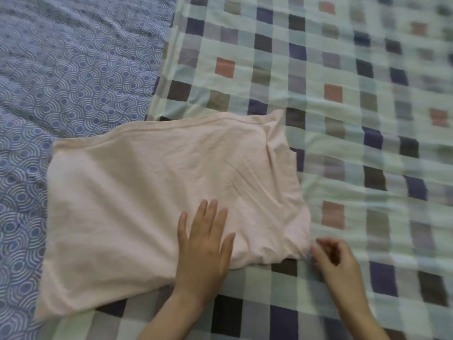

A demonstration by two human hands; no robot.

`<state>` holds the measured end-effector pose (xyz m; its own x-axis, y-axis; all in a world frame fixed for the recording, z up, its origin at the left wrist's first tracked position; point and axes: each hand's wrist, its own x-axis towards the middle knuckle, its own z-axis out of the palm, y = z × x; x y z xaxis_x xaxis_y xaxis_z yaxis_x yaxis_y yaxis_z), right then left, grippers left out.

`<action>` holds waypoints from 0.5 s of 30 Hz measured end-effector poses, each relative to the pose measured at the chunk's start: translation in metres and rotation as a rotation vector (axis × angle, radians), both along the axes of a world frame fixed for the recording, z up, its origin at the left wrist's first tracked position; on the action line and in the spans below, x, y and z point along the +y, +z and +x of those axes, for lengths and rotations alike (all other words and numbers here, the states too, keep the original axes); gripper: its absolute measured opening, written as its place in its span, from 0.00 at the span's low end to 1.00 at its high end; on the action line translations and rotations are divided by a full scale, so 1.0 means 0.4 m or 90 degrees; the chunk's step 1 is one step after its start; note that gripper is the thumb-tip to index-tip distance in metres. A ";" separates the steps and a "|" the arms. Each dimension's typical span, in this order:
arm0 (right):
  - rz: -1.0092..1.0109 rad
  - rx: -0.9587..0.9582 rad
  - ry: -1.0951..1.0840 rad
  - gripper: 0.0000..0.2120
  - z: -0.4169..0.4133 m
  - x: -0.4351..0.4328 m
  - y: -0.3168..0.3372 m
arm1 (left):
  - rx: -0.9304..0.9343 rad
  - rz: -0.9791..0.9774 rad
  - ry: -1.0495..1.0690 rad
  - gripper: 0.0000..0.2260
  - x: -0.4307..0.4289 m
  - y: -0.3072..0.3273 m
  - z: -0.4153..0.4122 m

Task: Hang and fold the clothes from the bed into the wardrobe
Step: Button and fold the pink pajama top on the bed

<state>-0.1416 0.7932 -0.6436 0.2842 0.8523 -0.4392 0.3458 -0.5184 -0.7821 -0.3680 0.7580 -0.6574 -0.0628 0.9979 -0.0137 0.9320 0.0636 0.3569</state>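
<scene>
So the pink top (159, 192) is lying flat on the bed, already doubled over into a rough rectangle with a few creases running across its right half. A stitched hem or band runs along its far edge.

The left hand (203, 244) is spread flat on the top's near-right part, palm down and fingers straight. It's pressing the fabric, not gripping anything. The right hand (338, 263) is just off the top's near-right corner with its fingers curled in and the tips right at the edge. It's blurred, so I honestly can't tell if it's pinching the corner or just about to.

The top's right part sits on a checked sheet (343, 94), and its left part overlaps a blue swirl-print cover (73, 57).

My read is that this is mid-fold on one garment, in the smoothing and squaring-up bit, so the task as a whole looks a long way from done. No wardrobe or hanger is in view.

Next move probably wants that right corner properly pinched and brought across to the top's left side while the flat hand pins the fold line. The fabric looks thin and floppy, so it'll wrinkle or slide if the pinning hand lifts too soon.
</scene>
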 end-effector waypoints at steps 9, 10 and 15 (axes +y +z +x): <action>0.156 0.033 -0.034 0.05 -0.012 -0.037 0.033 | 0.050 -0.039 -0.015 0.24 0.009 -0.039 -0.015; 0.170 0.057 -0.045 0.05 -0.013 -0.030 0.045 | 0.041 -0.041 -0.011 0.24 0.013 -0.040 -0.014; 0.065 0.099 0.095 0.07 0.010 0.008 0.062 | 0.013 -0.035 -0.011 0.26 0.011 -0.043 -0.015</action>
<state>-0.1378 0.7965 -0.6188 0.0874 0.9222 -0.3766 0.2841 -0.3854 -0.8779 -0.3740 0.7626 -0.6744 -0.0464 0.9967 -0.0668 0.9404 0.0662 0.3336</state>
